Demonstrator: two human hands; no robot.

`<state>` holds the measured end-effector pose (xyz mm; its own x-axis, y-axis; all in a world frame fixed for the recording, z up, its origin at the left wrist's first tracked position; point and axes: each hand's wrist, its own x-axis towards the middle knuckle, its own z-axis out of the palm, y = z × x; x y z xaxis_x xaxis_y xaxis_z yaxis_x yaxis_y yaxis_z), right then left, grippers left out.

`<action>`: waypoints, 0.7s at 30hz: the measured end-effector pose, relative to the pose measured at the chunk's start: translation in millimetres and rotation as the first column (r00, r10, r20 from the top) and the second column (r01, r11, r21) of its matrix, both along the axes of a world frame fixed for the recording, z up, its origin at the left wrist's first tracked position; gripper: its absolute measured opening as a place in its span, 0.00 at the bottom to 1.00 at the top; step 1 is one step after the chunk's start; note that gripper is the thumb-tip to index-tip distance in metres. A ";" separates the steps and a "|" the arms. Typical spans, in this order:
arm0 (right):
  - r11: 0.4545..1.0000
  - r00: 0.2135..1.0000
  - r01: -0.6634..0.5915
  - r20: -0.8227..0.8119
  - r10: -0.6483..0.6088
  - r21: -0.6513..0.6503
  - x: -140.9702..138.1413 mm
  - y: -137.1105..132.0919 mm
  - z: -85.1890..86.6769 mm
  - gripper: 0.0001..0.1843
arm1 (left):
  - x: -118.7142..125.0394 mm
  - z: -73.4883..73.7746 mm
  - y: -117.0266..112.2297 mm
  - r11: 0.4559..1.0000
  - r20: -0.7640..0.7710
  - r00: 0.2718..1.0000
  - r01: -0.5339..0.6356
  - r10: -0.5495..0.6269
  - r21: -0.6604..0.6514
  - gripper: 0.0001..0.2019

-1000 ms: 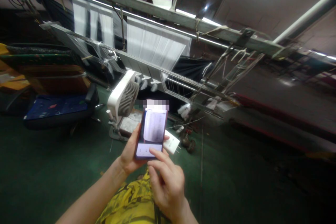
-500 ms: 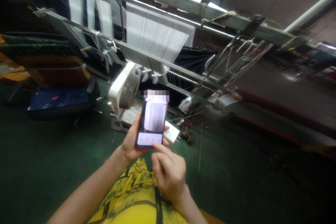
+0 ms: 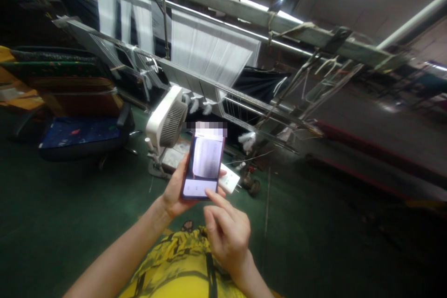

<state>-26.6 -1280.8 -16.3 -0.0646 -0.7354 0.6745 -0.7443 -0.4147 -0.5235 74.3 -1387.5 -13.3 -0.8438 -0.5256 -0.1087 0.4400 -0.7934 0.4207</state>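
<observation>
My left hand (image 3: 174, 195) is wrapped round a dark-framed phone (image 3: 204, 165), held upright in front of me with its lit screen facing me. My right hand (image 3: 226, 233) hovers just below the phone, index finger stretched out with its tip at the screen's bottom edge, the other fingers curled in with nothing in them. Yellow and black patterned clothing (image 3: 181, 265) on my lap fills the lower middle of the view.
A white fan (image 3: 165, 123) stands on the green floor (image 3: 70, 214) behind the phone, next to a white box (image 3: 229, 180). A loom frame with white warp threads (image 3: 209, 53) spans the background. A dark seat (image 3: 84, 135) and stacked fabrics (image 3: 56, 84) lie left.
The phone's screen content has changed. My right index finger has shifted slightly lower on the screen; the view has shifted a little.
</observation>
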 end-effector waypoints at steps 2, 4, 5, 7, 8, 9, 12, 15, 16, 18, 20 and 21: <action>1.000 1.000 -0.011 0.010 0.011 0.003 0.2 0.1 -0.5 0.07 | 0.1 -1.0 -0.6 1.000 0.002 1.000 0.002 -0.002 0.005 0.33; 1.000 1.000 -0.015 0.018 0.015 0.003 0.3 0.3 -1.3 0.07 | 0.2 -2.7 -1.3 1.000 0.007 1.000 0.001 -0.001 0.007 0.33; 1.000 1.000 -0.015 0.019 0.015 0.003 0.3 0.4 -1.7 0.07 | 0.2 -3.7 -1.6 1.000 0.009 1.000 -0.001 0.001 0.007 0.33; 1.000 1.000 -0.016 0.020 0.016 0.001 0.3 0.7 -2.2 0.07 | 0.2 -5.0 -2.0 1.000 0.011 1.000 -0.009 0.009 0.003 0.33; 1.000 1.000 -0.017 0.021 0.017 0.001 0.2 0.7 -2.3 0.07 | 0.1 -5.2 -2.0 1.000 0.011 1.000 -0.011 0.010 0.002 0.33; 1.000 1.000 -0.016 0.021 0.016 0.003 0.3 0.6 -2.2 0.07 | 0.0 -5.1 -2.0 1.000 0.012 1.000 -0.010 0.010 0.001 0.33; 1.000 1.000 0.004 -0.002 -0.004 0.031 1.0 -1.0 -0.8 0.07 | -0.6 -3.1 -1.2 1.000 0.019 1.000 -0.013 0.013 0.007 0.33; 0.998 0.999 0.013 -0.039 -0.011 0.062 2.7 -4.0 0.7 0.07 | -1.3 -0.8 0.0 1.000 0.033 0.999 -0.019 0.019 0.014 0.33; 0.997 0.999 0.008 -0.044 -0.005 0.070 3.3 -5.1 1.0 0.07 | -1.5 -0.4 0.5 1.000 0.038 0.999 -0.019 0.018 0.016 0.33; 0.996 0.999 -0.001 -0.045 0.005 0.090 4.5 -6.7 1.3 0.08 | -1.7 0.0 1.2 1.000 0.048 0.999 -0.023 0.022 0.019 0.33; 0.994 0.999 -0.004 -0.042 0.009 0.106 5.1 -7.0 1.3 0.08 | -1.5 -0.2 1.8 0.999 0.055 0.998 -0.036 0.035 0.018 0.33; 0.994 0.999 -0.005 -0.037 0.009 0.107 5.1 -6.7 1.3 0.08 | -1.3 -0.5 2.0 0.999 0.059 0.997 -0.041 0.040 0.018 0.33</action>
